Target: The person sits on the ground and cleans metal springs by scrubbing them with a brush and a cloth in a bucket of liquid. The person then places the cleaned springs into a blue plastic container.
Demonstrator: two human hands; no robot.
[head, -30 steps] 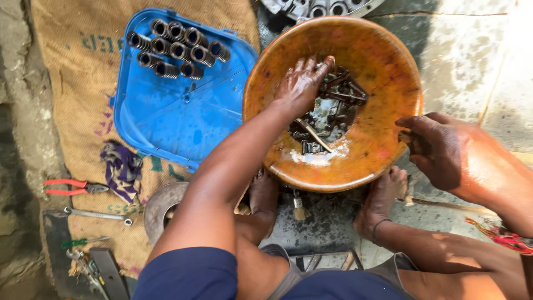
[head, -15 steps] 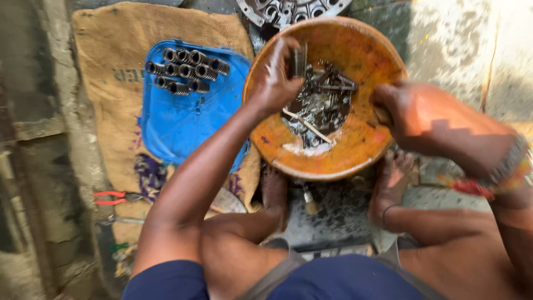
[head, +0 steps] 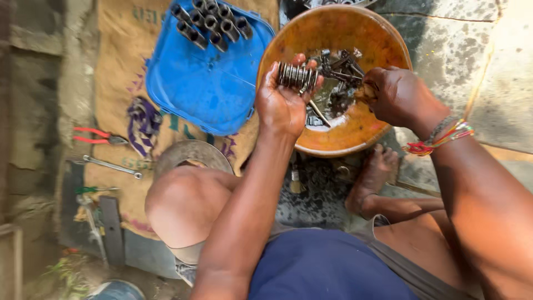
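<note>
My left hand [head: 284, 101] is palm up over the near rim of an orange bowl [head: 383, 50] and holds a coiled metal spring [head: 297, 76] in its fingers. My right hand [head: 395, 94] is closed on a small brownish piece at the bowl's right side; what that piece is I cannot tell. In the bowl lie several dark metal engine parts [head: 340, 66] in a little murky liquid.
A blue plastic lid [head: 200, 83] with several short metal cylinders [head: 210, 22] lies on a burlap sack [head: 119, 83]. Red-handled pliers [head: 97, 136] and a spanner [head: 111, 165] lie to the left. My knee and bare feet are just below the bowl.
My left hand has come up out of the bowl's parts with the spring, palm turned upward. My right hand has moved in over the bowl's right side.
</note>
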